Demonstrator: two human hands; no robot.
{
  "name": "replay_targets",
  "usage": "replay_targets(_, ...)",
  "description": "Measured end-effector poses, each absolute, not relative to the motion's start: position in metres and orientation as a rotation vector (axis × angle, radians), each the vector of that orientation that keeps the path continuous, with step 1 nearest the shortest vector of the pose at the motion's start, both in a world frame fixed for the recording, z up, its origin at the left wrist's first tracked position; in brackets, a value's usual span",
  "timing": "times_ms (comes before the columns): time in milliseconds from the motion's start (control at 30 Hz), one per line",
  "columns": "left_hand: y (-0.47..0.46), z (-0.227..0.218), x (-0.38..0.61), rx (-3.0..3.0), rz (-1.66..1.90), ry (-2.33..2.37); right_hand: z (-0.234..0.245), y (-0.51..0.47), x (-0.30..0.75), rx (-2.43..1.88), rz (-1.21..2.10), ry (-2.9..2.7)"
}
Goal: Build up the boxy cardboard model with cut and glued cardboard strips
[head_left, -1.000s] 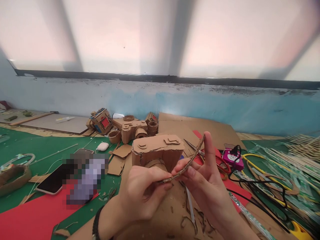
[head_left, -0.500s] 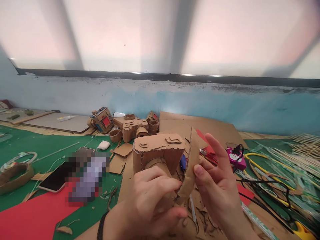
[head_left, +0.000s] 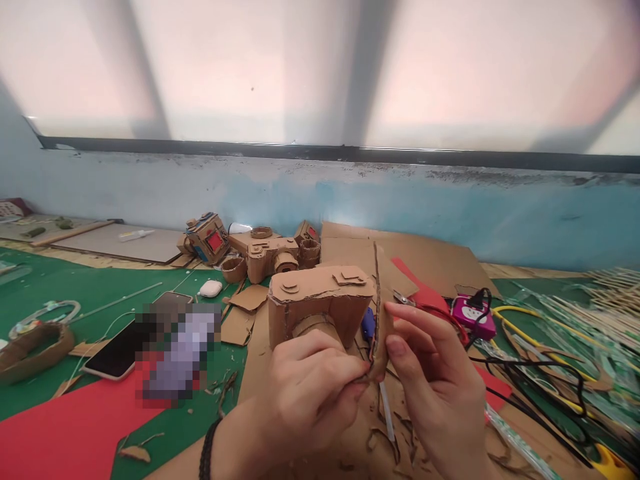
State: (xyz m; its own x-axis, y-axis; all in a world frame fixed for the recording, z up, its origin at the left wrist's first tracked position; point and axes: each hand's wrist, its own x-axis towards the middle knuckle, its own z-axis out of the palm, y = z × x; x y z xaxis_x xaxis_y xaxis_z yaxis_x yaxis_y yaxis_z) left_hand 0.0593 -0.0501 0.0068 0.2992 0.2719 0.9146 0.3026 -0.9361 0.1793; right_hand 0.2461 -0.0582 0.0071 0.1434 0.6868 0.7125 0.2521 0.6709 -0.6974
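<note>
A narrow cardboard strip (head_left: 380, 320) stands upright between my hands, its dark cut edge turned toward my left. My left hand (head_left: 317, 380) pinches the strip's lower end, thumb and index finger pressed together. On the other side, my right hand (head_left: 430, 380) grips its face with the thumb and fingers. Just behind my left hand sits a cardboard model camera (head_left: 320, 293) with a round lens, partly covered by that hand. Between the camera and the strip, a blue object (head_left: 369, 323) shows, mostly hidden.
More cardboard cameras (head_left: 273, 257) stand by the wall. Phones (head_left: 120, 347) and red paper (head_left: 65, 433) lie left on the green mat (head_left: 175, 427). To the right are a purple plug adapter (head_left: 473, 317), black cables (head_left: 540, 360) and wooden sticks (head_left: 615, 307). Cardboard scraps litter the front.
My left thumb has closed against the index finger on the strip's lower end. The strip has turned edge-on, and my right fingers have come down closer around it.
</note>
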Motion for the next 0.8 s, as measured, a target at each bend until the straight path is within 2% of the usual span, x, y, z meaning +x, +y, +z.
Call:
replay_targets(200,-0.048,0.003,0.059,-2.535,-1.752,-0.612,-0.005,-0.062,0.242,-0.764,0.254,-1.488)
replay_targets(533,-0.043,-0.003,0.053,-2.561,-1.823,-0.667,0.009,-0.055,0.238,-0.655,0.537,-1.209)
replay_targets(633,-0.045,-0.007,0.054,-2.666,-2.048,-0.781,0.006,-0.058,0.242,-0.69,0.548,-1.307)
replay_targets(800,-0.051,-0.006,0.059,-2.644,-2.816,-1.258,0.001,-0.06,0.243,-0.787,0.543,-1.517)
